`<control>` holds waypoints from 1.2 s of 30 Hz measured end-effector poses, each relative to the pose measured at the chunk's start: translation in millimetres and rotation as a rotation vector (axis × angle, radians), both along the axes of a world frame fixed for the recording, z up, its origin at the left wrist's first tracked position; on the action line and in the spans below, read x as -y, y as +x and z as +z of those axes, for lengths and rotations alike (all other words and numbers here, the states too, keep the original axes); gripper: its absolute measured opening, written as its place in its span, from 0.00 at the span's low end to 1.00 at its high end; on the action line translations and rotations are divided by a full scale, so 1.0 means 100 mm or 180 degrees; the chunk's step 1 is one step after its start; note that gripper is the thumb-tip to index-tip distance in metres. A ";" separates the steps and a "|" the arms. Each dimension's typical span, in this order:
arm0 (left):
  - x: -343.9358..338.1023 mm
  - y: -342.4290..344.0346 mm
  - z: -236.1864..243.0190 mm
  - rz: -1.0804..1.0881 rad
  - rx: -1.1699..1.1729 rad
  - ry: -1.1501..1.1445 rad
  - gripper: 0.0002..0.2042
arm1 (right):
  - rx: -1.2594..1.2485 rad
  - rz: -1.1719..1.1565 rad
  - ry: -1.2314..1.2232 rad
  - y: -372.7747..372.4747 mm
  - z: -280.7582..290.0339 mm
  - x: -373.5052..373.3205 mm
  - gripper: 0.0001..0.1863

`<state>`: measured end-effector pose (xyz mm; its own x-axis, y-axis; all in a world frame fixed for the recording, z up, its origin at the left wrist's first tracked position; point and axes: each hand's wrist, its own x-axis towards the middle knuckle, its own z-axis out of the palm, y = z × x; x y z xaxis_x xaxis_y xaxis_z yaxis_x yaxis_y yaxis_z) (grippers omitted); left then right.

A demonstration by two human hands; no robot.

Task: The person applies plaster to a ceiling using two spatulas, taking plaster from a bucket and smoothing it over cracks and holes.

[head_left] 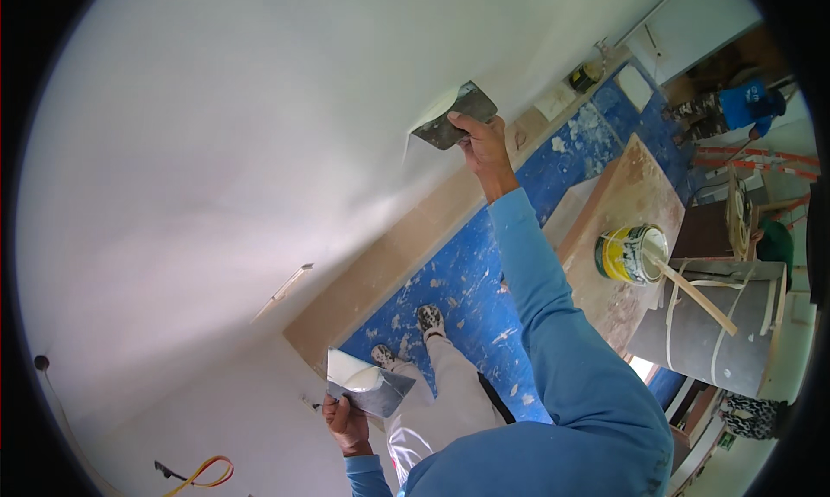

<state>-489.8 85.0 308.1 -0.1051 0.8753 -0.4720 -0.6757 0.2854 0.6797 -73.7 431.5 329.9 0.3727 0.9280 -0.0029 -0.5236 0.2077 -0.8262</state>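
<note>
In the head view, your right hand [488, 147] is closed on a wide dark blade [456, 123], thumb pressed to its face, with white paste [437, 105] along its far edge. The blade sits against or just off the white wall [225, 151]; you cannot tell which from here. Your left hand [347, 425] is closed on the near edge of a dark plate [387, 395], low and nearer your body, with a mound of paste [361, 378] on top. To the right of both hands, a bucket [624, 255] with a wooden stick [702, 298] in it stands on a board [635, 173].

If your left wrist tips, the mound could slide onto your shoes [430, 318] or the blue floor covering [462, 276] below. Uneven pressure from your right hand could leave a ridge, and overloading that blade could make paste drop. Your right elbow, swinging outward, might catch the stick.

The bucket carries a yellow and dark label, and a co-worker's blue shirt [745, 103] has a pale print; you cannot read either reliably at this size.
</note>
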 end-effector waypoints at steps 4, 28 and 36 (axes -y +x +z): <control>-0.04 -0.13 -0.07 -0.0246 0.0092 0.0198 0.16 | 0.0117 -0.0077 0.0251 0.00 0.61 -0.02 0.14; -0.51 -0.05 0.40 -0.1017 -0.0145 0.0548 0.17 | 0.0947 -0.0426 0.0759 -0.27 3.16 -0.01 0.18; -0.56 -0.09 0.45 -0.1061 -0.0261 0.0687 0.17 | 0.1472 -0.0509 0.1129 -0.48 3.60 0.05 0.18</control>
